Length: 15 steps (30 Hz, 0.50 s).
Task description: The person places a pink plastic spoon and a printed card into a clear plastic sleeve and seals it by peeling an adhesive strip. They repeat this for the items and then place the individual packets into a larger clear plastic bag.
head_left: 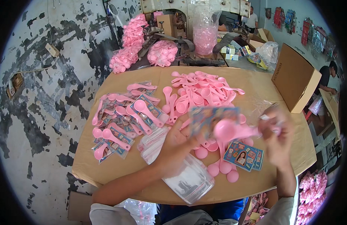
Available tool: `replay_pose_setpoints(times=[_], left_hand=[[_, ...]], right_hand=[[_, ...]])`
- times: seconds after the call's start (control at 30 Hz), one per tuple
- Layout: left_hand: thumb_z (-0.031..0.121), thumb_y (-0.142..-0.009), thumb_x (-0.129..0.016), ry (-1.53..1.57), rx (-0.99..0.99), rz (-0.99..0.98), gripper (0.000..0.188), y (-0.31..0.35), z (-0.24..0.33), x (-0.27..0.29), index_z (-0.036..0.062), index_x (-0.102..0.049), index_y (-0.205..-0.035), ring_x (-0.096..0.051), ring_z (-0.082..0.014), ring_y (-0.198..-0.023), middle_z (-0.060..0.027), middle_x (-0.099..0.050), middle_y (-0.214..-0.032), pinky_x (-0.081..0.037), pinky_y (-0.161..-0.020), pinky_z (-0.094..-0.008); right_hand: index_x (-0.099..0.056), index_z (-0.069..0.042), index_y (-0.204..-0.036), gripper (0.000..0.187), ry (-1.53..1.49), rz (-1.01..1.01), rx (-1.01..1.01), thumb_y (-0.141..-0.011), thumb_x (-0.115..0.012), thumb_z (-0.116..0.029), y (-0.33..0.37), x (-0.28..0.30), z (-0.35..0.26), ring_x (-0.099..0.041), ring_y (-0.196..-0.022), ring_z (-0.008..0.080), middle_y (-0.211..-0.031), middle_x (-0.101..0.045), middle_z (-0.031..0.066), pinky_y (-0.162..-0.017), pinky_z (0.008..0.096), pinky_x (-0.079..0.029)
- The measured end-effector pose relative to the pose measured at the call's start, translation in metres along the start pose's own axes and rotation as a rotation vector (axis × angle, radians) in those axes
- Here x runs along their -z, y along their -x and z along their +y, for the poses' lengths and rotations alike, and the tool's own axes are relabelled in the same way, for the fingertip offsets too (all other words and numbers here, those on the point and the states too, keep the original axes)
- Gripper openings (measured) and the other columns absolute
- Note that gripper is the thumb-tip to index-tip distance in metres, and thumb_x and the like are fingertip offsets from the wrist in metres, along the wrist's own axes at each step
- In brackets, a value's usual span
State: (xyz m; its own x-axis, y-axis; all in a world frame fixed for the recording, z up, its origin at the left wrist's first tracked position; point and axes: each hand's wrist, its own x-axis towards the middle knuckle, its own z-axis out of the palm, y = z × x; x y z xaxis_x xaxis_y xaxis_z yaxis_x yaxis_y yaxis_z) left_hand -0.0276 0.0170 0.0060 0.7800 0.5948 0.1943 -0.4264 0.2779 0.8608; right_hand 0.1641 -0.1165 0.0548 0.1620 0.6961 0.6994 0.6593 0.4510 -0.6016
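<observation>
My left hand [179, 144] holds a printed card [209, 118] in a clear sleeve above the table's middle. My right hand [278, 137] grips the handle of a pink plastic spoon [230, 131], whose bowl lies against that card; both are motion-blurred. Below my hands lie loose pink spoons [220, 167] and a small stack of printed cards [244, 155]. A stack of empty clear bags [188, 180] rests under my left forearm near the front edge.
A heap of loose pink spoons [201, 92] fills the table's far middle. Bagged spoons with cards [122, 122] lie at the left. A brown cardboard box [295, 78] stands at the right. The cardboard-covered table [106, 168] meets a peeling wall at the left. Other people work at the back and the right.
</observation>
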Motion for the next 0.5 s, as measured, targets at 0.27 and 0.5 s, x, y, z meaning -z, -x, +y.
replay_pose_setpoints(times=[0.27,0.5], left_hand=[[0.018,-0.095,-0.064,-0.520,-0.269,0.054,0.056,-0.007,-0.009,0.021,0.0001,-0.037,-0.140,-0.042,-0.0205,-0.133,-0.0130,-0.047,-0.137,-0.037,-0.107,-0.0341],[0.008,-0.095,-0.056,-0.807,-0.034,-0.263,0.054,0.013,-0.003,-0.010,-0.0008,-0.034,-0.144,-0.056,-0.0226,-0.122,-0.0172,-0.054,-0.132,-0.044,-0.102,-0.0363]], right_hand=[[-0.066,-0.003,-0.077,0.006,0.151,0.010,-0.059,-0.082,-0.065,-0.006,-0.056,0.012,-0.030,-0.038,-0.044,0.0017,-0.048,-0.047,-0.0034,-0.042,0.0234,-0.028],[-0.069,-0.001,-0.089,0.012,0.021,-0.020,0.073,-0.086,-0.069,-0.013,-0.041,-0.020,-0.014,-0.058,-0.063,0.0109,-0.077,-0.068,0.0063,-0.056,0.0243,-0.043]])
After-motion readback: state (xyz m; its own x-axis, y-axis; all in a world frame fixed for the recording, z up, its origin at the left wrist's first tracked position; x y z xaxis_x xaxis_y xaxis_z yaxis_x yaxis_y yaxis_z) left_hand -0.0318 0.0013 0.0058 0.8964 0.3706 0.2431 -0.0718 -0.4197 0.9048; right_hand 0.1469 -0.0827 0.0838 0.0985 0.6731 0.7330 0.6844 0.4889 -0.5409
